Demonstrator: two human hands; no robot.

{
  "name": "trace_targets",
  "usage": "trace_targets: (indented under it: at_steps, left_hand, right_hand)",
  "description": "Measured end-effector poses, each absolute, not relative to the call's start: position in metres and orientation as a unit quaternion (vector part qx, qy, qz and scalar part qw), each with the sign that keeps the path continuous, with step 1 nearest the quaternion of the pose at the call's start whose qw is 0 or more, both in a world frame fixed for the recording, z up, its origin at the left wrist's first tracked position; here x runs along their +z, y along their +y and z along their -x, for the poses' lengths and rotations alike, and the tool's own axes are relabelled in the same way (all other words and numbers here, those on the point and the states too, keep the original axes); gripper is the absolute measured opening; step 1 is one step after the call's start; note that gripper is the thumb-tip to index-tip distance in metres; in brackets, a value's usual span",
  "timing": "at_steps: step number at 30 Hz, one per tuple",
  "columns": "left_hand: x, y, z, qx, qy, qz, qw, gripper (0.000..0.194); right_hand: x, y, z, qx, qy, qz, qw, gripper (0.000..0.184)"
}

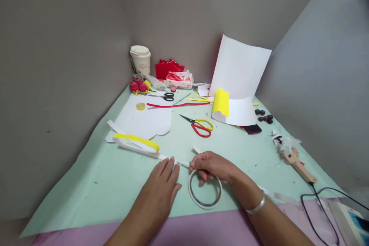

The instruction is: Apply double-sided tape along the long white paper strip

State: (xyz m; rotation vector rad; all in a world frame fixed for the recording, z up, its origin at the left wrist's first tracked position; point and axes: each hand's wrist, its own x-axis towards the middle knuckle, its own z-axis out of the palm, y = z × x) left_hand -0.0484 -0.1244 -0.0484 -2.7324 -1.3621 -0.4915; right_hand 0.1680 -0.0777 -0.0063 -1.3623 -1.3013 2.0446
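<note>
Pinching with thumb and fingertips, the right hand (211, 167) is holding white tape (183, 164), perhaps with the edge of the yellow-and-white paper strip (135, 137); the tape roll (206, 205) is sitting just below. Flat and grasping nothing, the left hand (161, 184) is pressing the strip onto the green table cover (115, 196). Beyond, red-and-yellow-handled scissors (193, 122) are lying near curled yellow paper (221, 102).

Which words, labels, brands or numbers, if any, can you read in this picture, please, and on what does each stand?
None can be read with certainty.
Lidded cup: small printed lines, too blurred to read.
Red and white packet: printing, too small to read.
</note>
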Motion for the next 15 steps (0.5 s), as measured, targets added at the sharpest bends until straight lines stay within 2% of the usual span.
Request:
trace_targets:
  at_steps: [15]
  left_hand:
    - [-0.0414, -0.124, 0.0477, -0.144, -0.432, 0.889, 0.038, 0.037]
  right_hand:
    - [-0.0046, -0.0764, -0.171, 0.717, -0.457, 0.493, 0.183, 0.018]
